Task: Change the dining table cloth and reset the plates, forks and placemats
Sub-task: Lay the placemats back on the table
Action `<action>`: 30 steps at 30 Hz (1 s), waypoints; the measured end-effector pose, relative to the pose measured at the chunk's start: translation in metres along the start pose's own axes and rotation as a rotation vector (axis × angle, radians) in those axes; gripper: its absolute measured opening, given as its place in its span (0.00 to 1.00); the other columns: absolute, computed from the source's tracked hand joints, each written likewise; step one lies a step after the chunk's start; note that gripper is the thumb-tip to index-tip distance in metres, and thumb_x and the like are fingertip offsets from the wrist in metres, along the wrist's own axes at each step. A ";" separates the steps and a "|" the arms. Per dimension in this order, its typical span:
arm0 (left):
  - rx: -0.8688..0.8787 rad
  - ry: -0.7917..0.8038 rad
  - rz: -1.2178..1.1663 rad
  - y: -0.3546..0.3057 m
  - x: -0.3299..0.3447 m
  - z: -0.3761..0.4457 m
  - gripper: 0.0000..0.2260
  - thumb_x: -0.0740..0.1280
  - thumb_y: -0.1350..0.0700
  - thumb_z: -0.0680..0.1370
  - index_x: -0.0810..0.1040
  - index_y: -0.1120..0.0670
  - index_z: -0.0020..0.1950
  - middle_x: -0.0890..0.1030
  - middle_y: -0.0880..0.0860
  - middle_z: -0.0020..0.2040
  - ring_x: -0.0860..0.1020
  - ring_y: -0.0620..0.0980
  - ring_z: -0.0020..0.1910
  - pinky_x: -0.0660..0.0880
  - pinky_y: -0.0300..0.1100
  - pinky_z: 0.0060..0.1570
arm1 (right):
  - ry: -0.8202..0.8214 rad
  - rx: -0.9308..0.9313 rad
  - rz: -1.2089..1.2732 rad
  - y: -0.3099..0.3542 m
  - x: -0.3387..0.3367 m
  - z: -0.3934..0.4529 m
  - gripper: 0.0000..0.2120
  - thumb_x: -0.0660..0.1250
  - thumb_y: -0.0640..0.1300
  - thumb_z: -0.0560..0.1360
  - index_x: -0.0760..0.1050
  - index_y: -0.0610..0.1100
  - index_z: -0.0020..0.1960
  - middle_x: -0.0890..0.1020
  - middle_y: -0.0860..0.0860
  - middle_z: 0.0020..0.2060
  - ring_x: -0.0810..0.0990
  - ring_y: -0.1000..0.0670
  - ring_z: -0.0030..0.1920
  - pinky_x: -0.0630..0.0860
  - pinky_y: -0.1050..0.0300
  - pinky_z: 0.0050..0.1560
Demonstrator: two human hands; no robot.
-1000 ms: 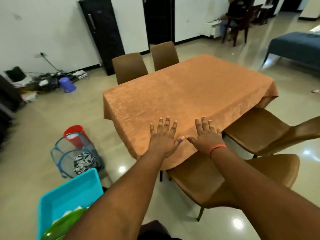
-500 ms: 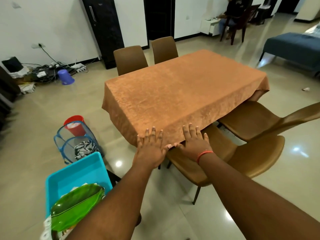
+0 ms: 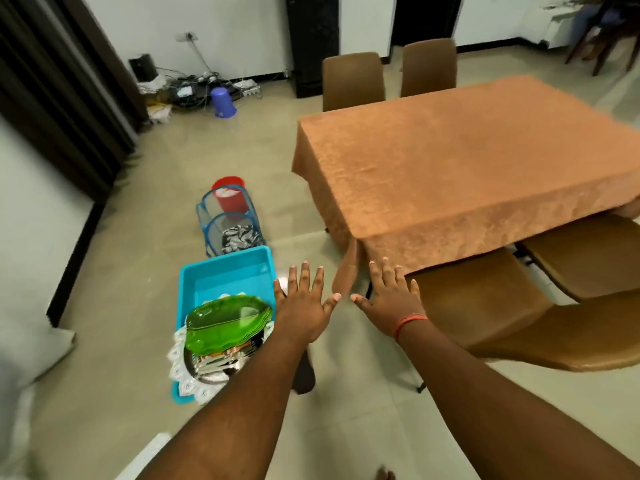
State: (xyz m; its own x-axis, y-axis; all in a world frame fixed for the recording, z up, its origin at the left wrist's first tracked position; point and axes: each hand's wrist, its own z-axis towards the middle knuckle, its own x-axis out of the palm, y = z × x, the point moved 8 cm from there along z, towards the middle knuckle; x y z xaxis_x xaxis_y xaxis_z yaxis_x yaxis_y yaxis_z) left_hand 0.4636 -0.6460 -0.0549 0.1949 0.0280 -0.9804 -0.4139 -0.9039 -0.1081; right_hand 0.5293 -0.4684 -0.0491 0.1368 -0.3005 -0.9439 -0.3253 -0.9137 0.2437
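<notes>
An orange tablecloth (image 3: 467, 174) drapes the table smoothly; green plates (image 3: 225, 322) lie stacked in a blue tub (image 3: 221, 277).

Even indoor light — edges motion-blurred, wide-angle bending toward the corners.

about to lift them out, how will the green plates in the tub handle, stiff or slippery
The green plates look like stiff, glossy plastic, so probably light but somewhat slippery. They sit as a nested stack, tilted on the placemats in the blue tub, so the stack may slide apart unless gripped from both sides.

Both hands (image 3: 341, 306) hover spread-fingered, empty, beside the orange tablecloth (image 3: 467, 174).
</notes>
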 end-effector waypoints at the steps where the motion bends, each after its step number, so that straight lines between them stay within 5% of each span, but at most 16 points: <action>1: -0.031 -0.007 -0.002 0.010 0.001 -0.004 0.33 0.39 0.30 0.78 0.41 0.43 0.80 0.42 0.52 0.82 0.40 0.56 0.80 0.40 0.64 0.74 | 0.015 -0.026 -0.003 0.010 0.004 0.006 0.41 0.46 0.72 0.77 0.37 0.53 0.81 0.39 0.49 0.80 0.41 0.42 0.80 0.45 0.35 0.76; 11: -0.356 0.012 -0.085 0.130 0.032 -0.054 0.32 0.43 0.33 0.80 0.46 0.45 0.81 0.45 0.52 0.82 0.43 0.57 0.80 0.43 0.64 0.75 | 0.198 -0.260 -0.070 0.113 0.078 0.039 0.40 0.48 0.71 0.78 0.40 0.52 0.81 0.42 0.47 0.80 0.44 0.40 0.80 0.48 0.36 0.76; 19: -0.558 0.077 -0.174 0.263 0.065 -0.058 0.31 0.47 0.36 0.82 0.49 0.50 0.81 0.48 0.57 0.81 0.48 0.57 0.80 0.51 0.59 0.76 | 0.321 -0.273 -0.083 0.190 0.137 0.091 0.42 0.51 0.72 0.76 0.42 0.52 0.81 0.44 0.49 0.81 0.48 0.42 0.80 0.53 0.37 0.77; 30: -0.673 0.176 -0.615 0.363 0.127 -0.052 0.23 0.62 0.49 0.81 0.67 0.61 0.71 0.71 0.62 0.69 0.70 0.61 0.69 0.68 0.55 0.66 | 0.482 -0.194 -0.050 0.239 0.212 0.121 0.40 0.57 0.65 0.79 0.48 0.45 0.81 0.52 0.43 0.80 0.55 0.40 0.78 0.58 0.41 0.76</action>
State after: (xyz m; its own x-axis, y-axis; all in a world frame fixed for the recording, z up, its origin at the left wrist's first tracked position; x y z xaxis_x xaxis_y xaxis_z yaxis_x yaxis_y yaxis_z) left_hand 0.3839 -0.9930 -0.2099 0.3644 0.5695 -0.7368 0.3994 -0.8103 -0.4288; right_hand 0.3678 -0.7171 -0.2177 0.5780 -0.3056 -0.7566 -0.1345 -0.9502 0.2810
